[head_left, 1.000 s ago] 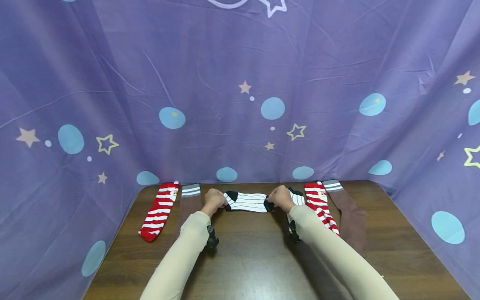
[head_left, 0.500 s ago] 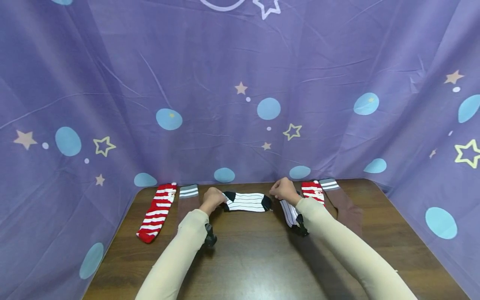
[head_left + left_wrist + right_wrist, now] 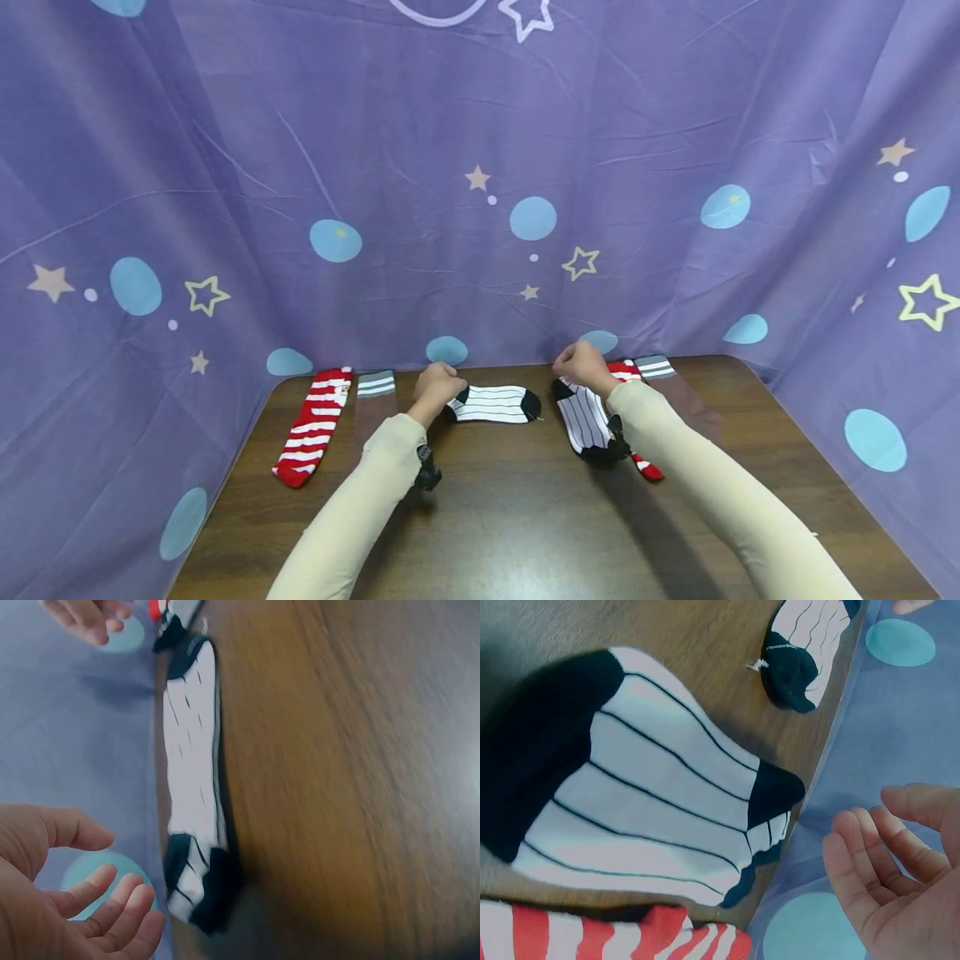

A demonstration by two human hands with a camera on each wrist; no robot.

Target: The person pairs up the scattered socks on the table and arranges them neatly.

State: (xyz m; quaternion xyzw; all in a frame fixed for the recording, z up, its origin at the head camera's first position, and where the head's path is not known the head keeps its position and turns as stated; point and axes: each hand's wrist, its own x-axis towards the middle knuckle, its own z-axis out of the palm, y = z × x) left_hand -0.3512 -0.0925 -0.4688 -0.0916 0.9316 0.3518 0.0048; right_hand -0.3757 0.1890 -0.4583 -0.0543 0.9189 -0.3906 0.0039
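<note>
A white ankle sock with thin black stripes and black heel and toe lies flat near the table's back edge. My left hand hovers at its left end; in the left wrist view the left hand's fingers are loosely bent, apart from the sock, with nothing in them. A second striped white-and-black sock lies at a slant to the right, partly behind the right wrist. Above its far end hangs my right hand; the right wrist view has that right hand empty, fingers relaxed, not touching the sock.
At left lie a red-and-white striped sock and a brown sock with a grey cuff. At right another red-and-white sock and another brown one are partly covered by the right arm. A purple curtain stands behind the table.
Both hands have come off the left striped sock. My left hand has risen slightly; the right has moved right and up, so more of the second striped sock shows.
</note>
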